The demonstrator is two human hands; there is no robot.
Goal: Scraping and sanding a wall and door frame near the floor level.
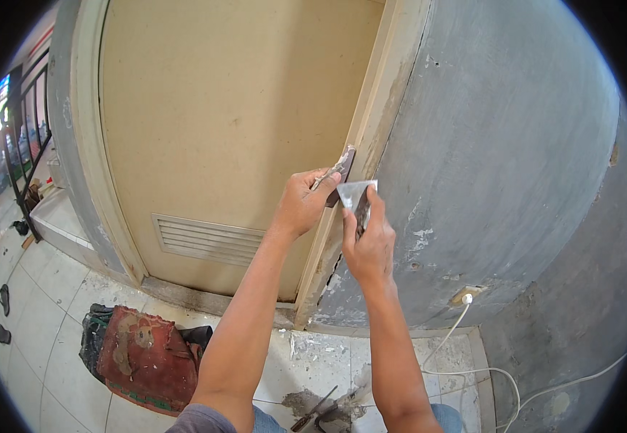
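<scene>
My left hand (304,201) grips a dark, flat plate (347,165) with pale paste along its edge, held in front of the door frame (370,130). Just right of it, my right hand (370,243) holds a putty knife (354,194) with a wide metal blade. The blade's left corner is close to the plate; whether they touch I cannot tell. Behind my hands the frame's right post meets a grey wall (486,135), with a dark crack and rough patches along the joint. The beige door (227,119) fills the frame.
A red, stained cloth or sack (148,357) lies on the tiled floor at lower left. Below my arms lie a screwdriver (305,419) and a dark curved tool (324,419). A white cable (486,370) runs from a wall outlet (462,295). Slippers (3,333) and a metal railing (26,135) are at far left.
</scene>
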